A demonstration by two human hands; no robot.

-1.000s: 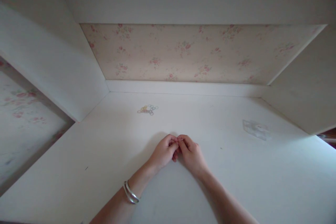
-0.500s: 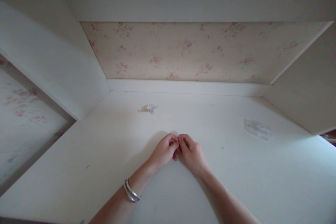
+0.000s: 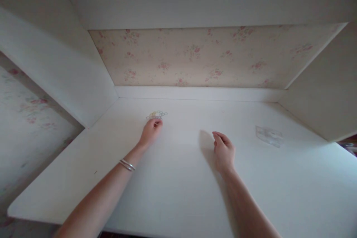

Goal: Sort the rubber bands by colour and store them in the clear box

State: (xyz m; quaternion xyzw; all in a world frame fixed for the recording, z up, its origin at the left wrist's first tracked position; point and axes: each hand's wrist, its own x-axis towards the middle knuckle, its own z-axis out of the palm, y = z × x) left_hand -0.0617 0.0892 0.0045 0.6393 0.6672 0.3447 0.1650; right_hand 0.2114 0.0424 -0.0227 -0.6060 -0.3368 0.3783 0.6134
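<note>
My left hand (image 3: 151, 132) reaches to the little pile of coloured rings (image 3: 157, 115) on the white desk (image 3: 178, 178), fingertips curled at its near edge, perhaps pinching one, while my right hand (image 3: 224, 151) waits open and empty.

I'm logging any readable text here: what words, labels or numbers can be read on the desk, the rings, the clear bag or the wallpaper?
None can be read.
Rings: no lettering shows.
Clear bag: blurred, nothing legible.
Wallpaper: flowers only.
Desk: plain white.
</note>
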